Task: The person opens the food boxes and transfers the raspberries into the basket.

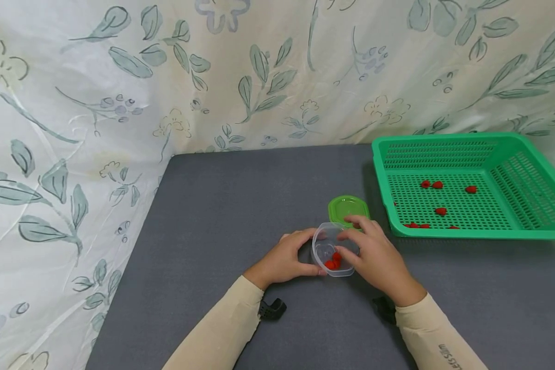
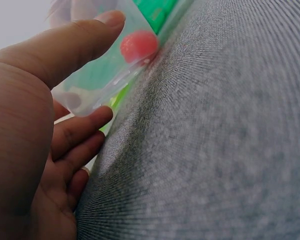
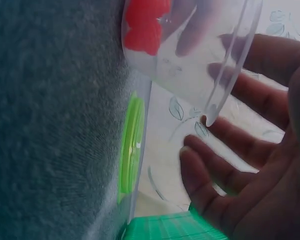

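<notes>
A small clear plastic container (image 1: 322,250) stands on the dark table, with a few red raspberry-like berries (image 1: 333,264) at its bottom. My left hand (image 1: 284,261) holds its side between thumb and fingers; in the left wrist view the thumb (image 2: 85,47) presses the wall. Over the opposite rim is my right hand (image 1: 383,259), its fingers loosely bent and spread, thumb and fingertips reaching in over the opening. Nothing shows between those fingers. In the right wrist view, berries (image 3: 145,27) show through the container wall.
A green lid (image 1: 343,207) lies just behind the container. At the right stands a green slotted basket (image 1: 472,234) with several more red berries (image 1: 441,211) scattered on its floor. A floral curtain (image 1: 268,77) hangs along the table's back and left sides.
</notes>
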